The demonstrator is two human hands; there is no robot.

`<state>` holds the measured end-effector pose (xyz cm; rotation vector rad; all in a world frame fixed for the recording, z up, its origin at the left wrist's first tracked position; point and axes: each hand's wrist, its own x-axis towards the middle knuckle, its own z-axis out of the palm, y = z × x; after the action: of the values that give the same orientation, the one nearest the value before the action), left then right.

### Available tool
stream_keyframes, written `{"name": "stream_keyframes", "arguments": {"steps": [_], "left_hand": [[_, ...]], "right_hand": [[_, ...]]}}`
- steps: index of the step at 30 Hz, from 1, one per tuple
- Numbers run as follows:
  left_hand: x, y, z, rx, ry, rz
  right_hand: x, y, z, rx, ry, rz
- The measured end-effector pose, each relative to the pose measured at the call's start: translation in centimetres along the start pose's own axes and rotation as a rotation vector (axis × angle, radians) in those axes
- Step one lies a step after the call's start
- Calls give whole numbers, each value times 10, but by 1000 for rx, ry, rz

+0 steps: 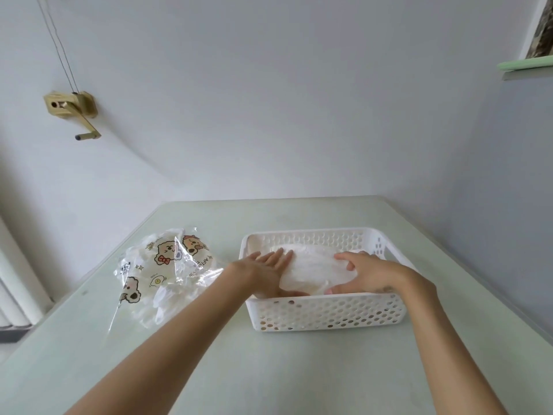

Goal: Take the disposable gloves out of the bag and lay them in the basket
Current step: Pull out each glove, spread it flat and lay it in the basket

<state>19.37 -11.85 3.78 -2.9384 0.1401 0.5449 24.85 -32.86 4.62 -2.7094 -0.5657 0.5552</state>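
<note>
Left hand (266,274) fingers straight, flat against the gloves (314,271) at their 9 o'clock edge. Right hand (368,275) fingers and thumb curled round the stack's 3 o'clock edge, gripping it. Gloves lie inside the basket (326,313). Bag (161,271) on the table (269,369), at basket's 9 o'clock, apart.

Two bare forearms enter from the lower edge of the frame, one from the lower left, one from the lower right. No sleeves, gloves, rings, watch or bracelets visible. Left hand (266,272) and right hand (369,272) are bare, with short, unpainted fingernails (328,291).
</note>
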Motion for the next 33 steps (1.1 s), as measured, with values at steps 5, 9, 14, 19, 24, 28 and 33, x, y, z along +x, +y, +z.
{"name": "stream_keyframes", "arguments": {"steps": [5,9,14,19,24,28,33], "left_hand": [[1,3,-2,-33,-45,-45],[-17,-5,-15,-214,235,10],[-80,-56,-7,-529,547,31],[-127,-116,19,-619,457,-158],[-135,-144,32,-619,180,-248],[-131,-157,42,-689,166,-264],[-133,-163,48,-822,239,-216]], "right_hand": [[2,-1,0,-29,0,-22],[-4,2,-10,106,124,-113],[-24,-15,-23,195,290,-275],[-47,-73,-10,237,325,-445],[-46,-146,37,105,294,-547],[-29,-193,75,-83,369,-524],[-7,-217,96,-125,421,-425]]}}
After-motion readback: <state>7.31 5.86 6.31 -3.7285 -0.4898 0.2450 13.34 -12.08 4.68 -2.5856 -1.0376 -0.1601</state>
